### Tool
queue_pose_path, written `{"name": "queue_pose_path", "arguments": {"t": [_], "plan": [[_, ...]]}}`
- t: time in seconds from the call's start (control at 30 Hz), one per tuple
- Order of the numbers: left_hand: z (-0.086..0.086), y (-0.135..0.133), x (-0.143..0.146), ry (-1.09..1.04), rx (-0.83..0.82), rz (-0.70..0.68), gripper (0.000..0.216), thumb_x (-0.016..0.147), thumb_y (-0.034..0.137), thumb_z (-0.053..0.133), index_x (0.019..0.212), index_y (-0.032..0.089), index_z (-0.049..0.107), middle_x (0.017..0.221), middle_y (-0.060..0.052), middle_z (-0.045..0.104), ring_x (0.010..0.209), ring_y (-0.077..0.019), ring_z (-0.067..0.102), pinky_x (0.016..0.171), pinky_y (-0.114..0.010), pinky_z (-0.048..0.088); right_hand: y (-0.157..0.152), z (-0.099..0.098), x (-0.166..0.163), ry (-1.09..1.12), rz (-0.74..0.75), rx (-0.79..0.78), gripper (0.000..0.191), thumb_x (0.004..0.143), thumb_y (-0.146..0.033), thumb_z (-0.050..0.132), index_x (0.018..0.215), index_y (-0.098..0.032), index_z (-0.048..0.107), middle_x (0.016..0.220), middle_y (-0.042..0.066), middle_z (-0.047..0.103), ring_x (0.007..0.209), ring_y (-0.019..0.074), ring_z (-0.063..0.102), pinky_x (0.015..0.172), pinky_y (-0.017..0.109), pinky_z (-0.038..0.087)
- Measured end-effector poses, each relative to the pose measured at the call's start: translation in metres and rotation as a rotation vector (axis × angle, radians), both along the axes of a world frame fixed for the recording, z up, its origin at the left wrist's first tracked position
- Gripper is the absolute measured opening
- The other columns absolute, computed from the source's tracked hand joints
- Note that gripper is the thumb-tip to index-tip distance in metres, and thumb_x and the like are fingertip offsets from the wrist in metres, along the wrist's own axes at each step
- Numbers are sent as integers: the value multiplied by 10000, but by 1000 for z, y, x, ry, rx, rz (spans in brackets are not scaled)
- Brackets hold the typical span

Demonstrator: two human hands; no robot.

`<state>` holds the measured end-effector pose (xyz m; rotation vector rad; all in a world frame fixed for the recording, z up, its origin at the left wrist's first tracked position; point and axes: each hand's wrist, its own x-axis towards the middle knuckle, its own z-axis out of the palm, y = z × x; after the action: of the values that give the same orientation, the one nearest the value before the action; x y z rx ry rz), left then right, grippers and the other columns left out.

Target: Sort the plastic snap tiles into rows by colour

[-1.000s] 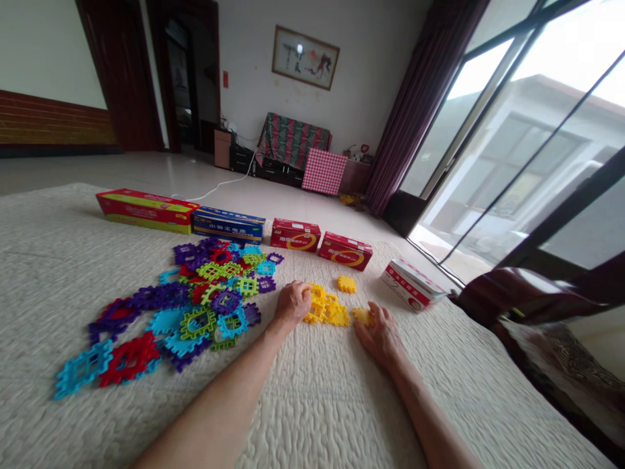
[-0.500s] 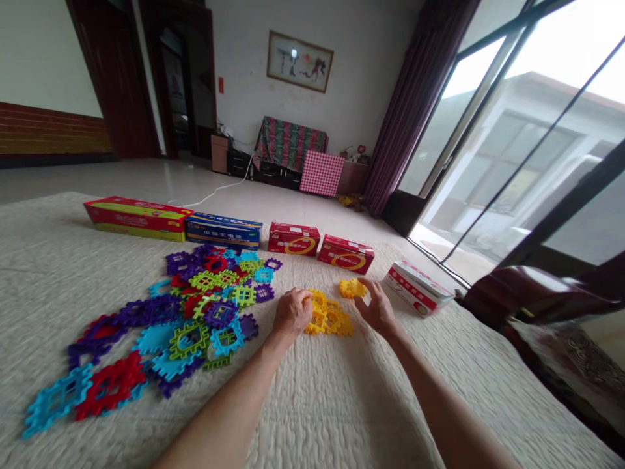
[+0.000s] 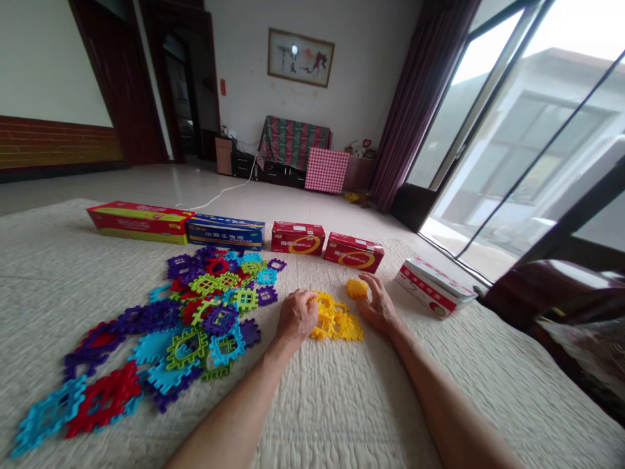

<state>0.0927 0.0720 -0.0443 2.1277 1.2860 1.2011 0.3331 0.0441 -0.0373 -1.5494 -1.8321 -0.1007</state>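
Left hand curled on the yellow pile, right hand spread, one yellow piece maybe touched by fingers, colored pieces beside.

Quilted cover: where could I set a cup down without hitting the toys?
Bare quilt lies between the forearms, right of the right hand below the white box, and far left before the long red box. Crowded: the mixed pile and yellow pieces.
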Motion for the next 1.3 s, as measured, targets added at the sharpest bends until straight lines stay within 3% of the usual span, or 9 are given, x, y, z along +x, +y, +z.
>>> {"name": "queue_pose_path", "arguments": {"t": [0.2, 0.5, 0.7, 1.3], "plan": [[1, 1, 0, -14, -24, 24, 260, 759, 97, 493, 885, 169, 709, 921, -58, 716, 882, -172, 655, 849, -270, 491, 8, 3, -12, -148, -19, -11, 607, 637, -115, 521, 1233, -228, 500, 1349, 113, 467, 1231, 310, 425, 1006, 536, 360], [4, 4, -4, -53, -41, 58, 340, 773, 65, 420, 934, 143, 710, 952, -73, 719, 933, -175, 657, 893, -274, 481, 11, -1, -10, -91, -32, -126, 534, 709, -151, 468, 1243, -145, 481, 1259, 164, 513, 1095, 284, 527, 948, 470, 420], [5, 3, -4, -50, -51, 65, 331, 770, 65, 429, 907, 161, 714, 941, -57, 724, 923, -168, 661, 874, -262, 486, 12, -1, -9, -76, -28, -106, 457, 744, -176, 463, 1197, -153, 514, 1213, 158, 537, 1050, 264, 538, 921, 440, 435], [6, 3, -3, -29, -66, 67, 321, 769, 89, 432, 900, 170, 714, 941, -54, 723, 912, -172, 661, 872, -272, 486, 12, -3, 5, -86, -80, -67, 490, 707, -149, 484, 1195, -166, 520, 1185, 149, 554, 997, 259, 579, 875, 413, 479]]}}
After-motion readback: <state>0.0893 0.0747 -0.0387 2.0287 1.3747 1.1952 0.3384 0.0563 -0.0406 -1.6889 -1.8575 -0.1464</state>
